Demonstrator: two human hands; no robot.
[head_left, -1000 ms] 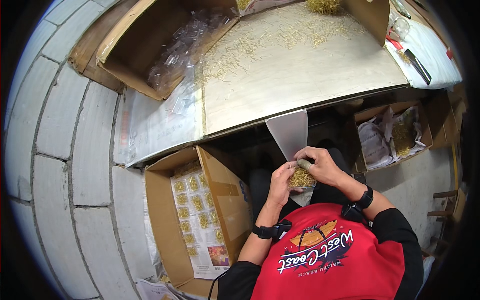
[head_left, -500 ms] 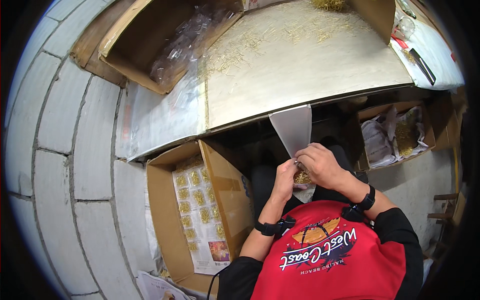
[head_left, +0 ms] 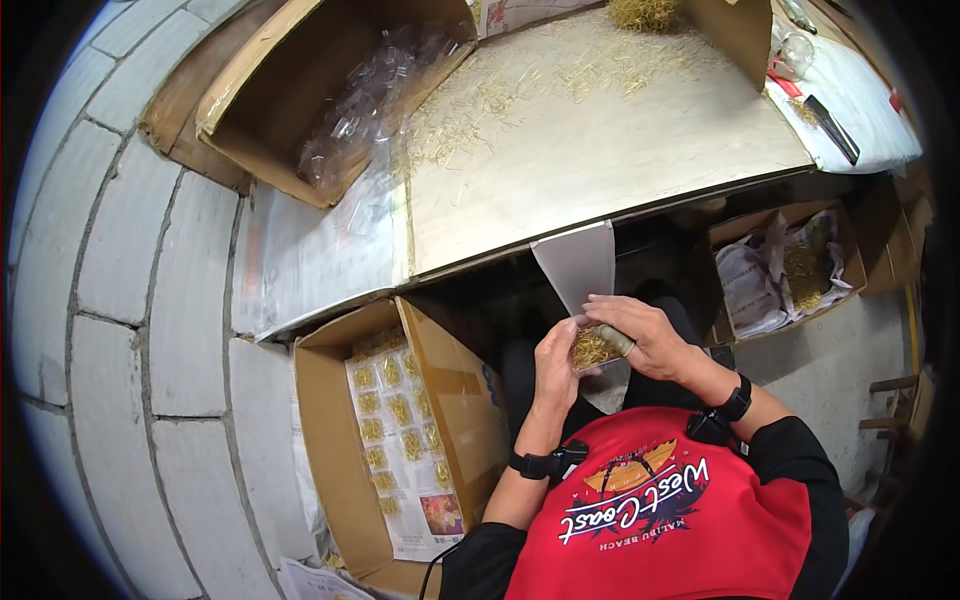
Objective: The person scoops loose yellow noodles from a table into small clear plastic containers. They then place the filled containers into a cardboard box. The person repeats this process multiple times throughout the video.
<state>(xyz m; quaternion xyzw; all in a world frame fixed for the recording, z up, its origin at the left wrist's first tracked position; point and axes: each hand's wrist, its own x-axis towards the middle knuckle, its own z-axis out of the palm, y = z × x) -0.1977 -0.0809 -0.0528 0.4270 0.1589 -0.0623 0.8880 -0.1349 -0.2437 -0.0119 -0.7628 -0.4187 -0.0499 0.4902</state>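
Observation:
Over my lap, a small clear plastic box (head_left: 592,349) full of thin gold wire pins sits between my hands. My left hand (head_left: 556,362) grips its left side, fingers curled along the edge. My right hand (head_left: 645,335) lies across the far and right side, fingers stretched together and thumb over the pins. A greyish-green cover wraps that thumb. The box's underside and far edge are hidden. Just beyond my fingers, a pale grey tapered chute (head_left: 580,262) slopes down from the table edge.
The table (head_left: 600,150) has loose gold pins scattered at its far side and a heap (head_left: 643,12) behind. A carton (head_left: 260,130) of clear plastic cases stands far left. Filled boxes line a carton (head_left: 450,400) at my left. Another carton (head_left: 735,300) holds newspaper and pins at right.
My hands have parted from a pinch at the box's far edge. The right fingers have straightened and flattened, and more of the gold pins shows. The view has shifted slightly.

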